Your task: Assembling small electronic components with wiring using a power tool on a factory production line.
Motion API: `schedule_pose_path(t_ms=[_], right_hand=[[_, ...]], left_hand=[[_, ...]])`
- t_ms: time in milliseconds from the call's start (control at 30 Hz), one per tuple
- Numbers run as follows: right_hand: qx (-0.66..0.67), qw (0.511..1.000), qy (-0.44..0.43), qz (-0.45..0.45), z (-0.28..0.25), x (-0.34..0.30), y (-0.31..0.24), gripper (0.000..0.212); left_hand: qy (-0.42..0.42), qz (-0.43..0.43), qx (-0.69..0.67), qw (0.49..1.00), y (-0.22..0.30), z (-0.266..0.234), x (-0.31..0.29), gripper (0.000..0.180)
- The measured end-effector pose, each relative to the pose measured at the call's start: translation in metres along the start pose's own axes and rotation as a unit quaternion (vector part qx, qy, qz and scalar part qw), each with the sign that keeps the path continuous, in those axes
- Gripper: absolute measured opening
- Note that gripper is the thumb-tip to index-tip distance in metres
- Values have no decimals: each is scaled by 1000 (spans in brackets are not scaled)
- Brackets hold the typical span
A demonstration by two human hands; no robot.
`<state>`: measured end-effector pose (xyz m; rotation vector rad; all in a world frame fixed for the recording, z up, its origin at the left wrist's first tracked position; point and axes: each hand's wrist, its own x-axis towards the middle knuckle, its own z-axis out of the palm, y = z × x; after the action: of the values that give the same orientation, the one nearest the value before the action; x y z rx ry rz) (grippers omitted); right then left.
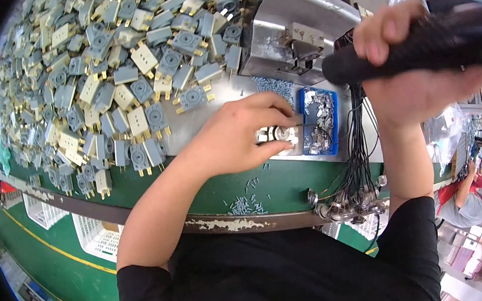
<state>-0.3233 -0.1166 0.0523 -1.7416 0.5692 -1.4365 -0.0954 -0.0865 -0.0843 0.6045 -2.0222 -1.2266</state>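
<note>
My left hand [233,136] is closed with thumb and fingers around a small white plug part [278,135] with a round middle, low over the bench. My right hand [404,96], raised close to the camera, is wrapped round a thick black electric screwdriver [448,37]; its tip cannot be made out. Beside the left fingertips stands a blue tray [336,117] of small metal pieces. Small screws [274,87] lie scattered behind the tray, and another heap of screws [246,205] sits near the front edge.
A large pile of grey and cream plug housings [131,74] with brass prongs covers the left side. A metal fixture [305,39] stands at the back. Black cables [358,137] with round metal ends hang over the front edge. White crates [96,232] stand below; another person [467,208] is at right.
</note>
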Motion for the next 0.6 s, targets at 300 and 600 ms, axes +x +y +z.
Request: schedule_pose_path(t_ms=[300, 600], right_hand=[[512, 853, 91, -39, 29, 38, 44, 90], [-30, 978, 197, 55, 3, 26, 42, 110]], left_hand=[[-9, 12, -2, 1000, 1, -2, 2, 28], [-18, -8, 1, 1000, 4, -6, 4, 31]])
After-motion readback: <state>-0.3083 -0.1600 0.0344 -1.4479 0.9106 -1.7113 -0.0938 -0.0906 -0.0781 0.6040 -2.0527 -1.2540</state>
